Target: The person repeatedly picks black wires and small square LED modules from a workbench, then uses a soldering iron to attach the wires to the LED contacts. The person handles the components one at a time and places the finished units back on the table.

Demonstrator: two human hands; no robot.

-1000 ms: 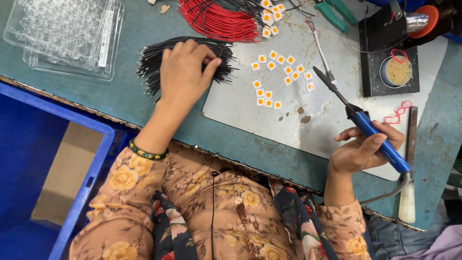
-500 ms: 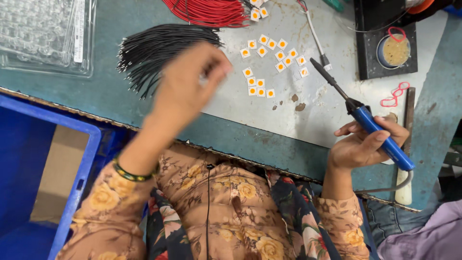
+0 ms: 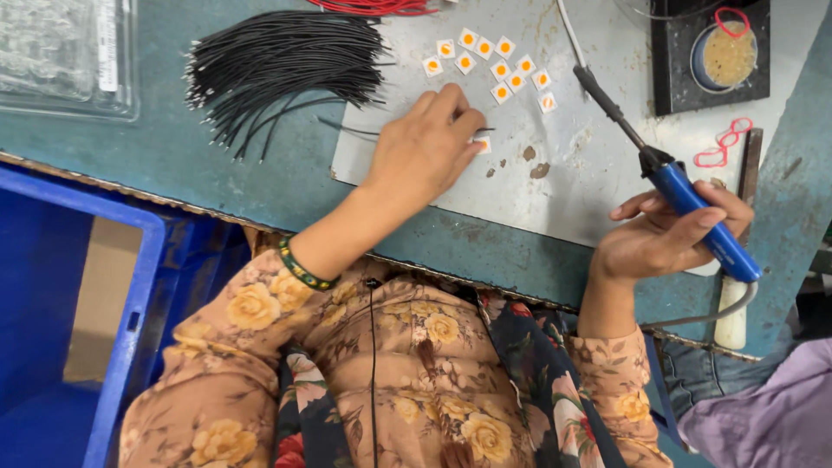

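Observation:
My left hand (image 3: 425, 147) rests on the white work mat (image 3: 589, 165), fingers pinched on a thin black wire (image 3: 351, 131) and pressing beside one small white square chip (image 3: 482, 144). My right hand (image 3: 663, 238) grips a blue-handled soldering iron (image 3: 693, 208), whose dark tip points up-left over the mat, away from the left hand. A loose group of several white square chips with orange centres (image 3: 494, 65) lies just above the left hand. A fanned bundle of black wires (image 3: 277, 65) lies to the left on the teal table.
A black stand holding a brass cleaning pad (image 3: 728, 52) sits at top right, with red rubber bands (image 3: 724, 147) below it. Red wires (image 3: 373, 7) show at the top edge. A clear plastic tray (image 3: 61, 52) is at top left, a blue crate (image 3: 130, 303) at lower left.
My left hand left the black wire bundle and came right onto the mat with one wire, beside a chip. The right hand still holds the iron in much the same place.

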